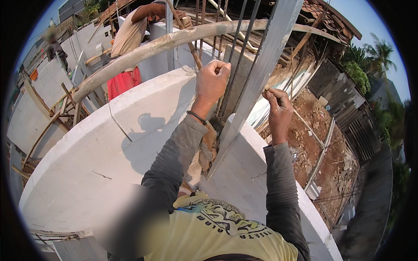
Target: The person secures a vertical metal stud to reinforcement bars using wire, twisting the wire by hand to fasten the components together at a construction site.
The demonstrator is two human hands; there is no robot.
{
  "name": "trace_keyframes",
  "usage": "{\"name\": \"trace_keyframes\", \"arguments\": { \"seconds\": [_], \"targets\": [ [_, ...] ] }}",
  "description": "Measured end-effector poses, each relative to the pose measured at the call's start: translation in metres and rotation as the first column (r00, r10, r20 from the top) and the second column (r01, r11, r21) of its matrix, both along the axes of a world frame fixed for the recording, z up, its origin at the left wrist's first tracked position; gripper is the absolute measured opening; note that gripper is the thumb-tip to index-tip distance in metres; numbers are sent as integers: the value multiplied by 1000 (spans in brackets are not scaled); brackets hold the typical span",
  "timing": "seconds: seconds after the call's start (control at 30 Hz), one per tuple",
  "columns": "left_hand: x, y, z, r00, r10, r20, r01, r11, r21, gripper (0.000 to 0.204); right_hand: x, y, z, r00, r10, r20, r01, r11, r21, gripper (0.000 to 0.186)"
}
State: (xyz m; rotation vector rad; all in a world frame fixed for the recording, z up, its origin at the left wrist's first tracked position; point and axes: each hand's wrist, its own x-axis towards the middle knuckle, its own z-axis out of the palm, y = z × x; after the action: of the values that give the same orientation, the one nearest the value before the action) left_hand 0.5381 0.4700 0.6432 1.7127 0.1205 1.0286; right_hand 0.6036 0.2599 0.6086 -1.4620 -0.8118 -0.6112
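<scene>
Both my hands are raised on either side of a grey metal channel (261, 74) that stands tilted at the wall's corner. My left hand (212, 82), with a black band at the wrist, is closed in a pinch beside dark steel rebars (237, 50). What its fingertips hold is too small to tell. To the right of the channel, my right hand (280, 111) is also closed, thumb against bent fingers. A small pale bit shows at its fingertips, but I cannot make out its kind. Below, pieces of wood (207, 152) sit by the foot of the channel.
White block walls (65, 165) curve away to both sides. A wooden pole (174, 41) crosses in front of the rebars. Another person (128, 39) in red shorts works behind the left wall, and someone else (56, 50) stands farther off. Reddish soil with debris (322, 143) lies far below right.
</scene>
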Motion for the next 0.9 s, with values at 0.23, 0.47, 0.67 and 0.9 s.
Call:
{"name": "trace_keyframes", "arguments": {
  "seconds": [0.23,0.47,0.67,0.9],
  "targets": [
    [47,-21,-37,986,-46,-159,54,997,48,26,8,10,12,982,123,-144,-112,990,83,13],
    [37,-24,-33,999,40,-4,-39,992,119,24,1,11,7,981,122,-153,-105,988,116,13],
    [31,-21,-32,983,-160,-94,154,986,-67,20,8,8,-1,980,149,-135,-137,986,92,13],
    [50,-22,-37,934,-356,-25,325,877,-354,21,10,5,3,978,119,-170,-109,992,65,12]
  ]
}}
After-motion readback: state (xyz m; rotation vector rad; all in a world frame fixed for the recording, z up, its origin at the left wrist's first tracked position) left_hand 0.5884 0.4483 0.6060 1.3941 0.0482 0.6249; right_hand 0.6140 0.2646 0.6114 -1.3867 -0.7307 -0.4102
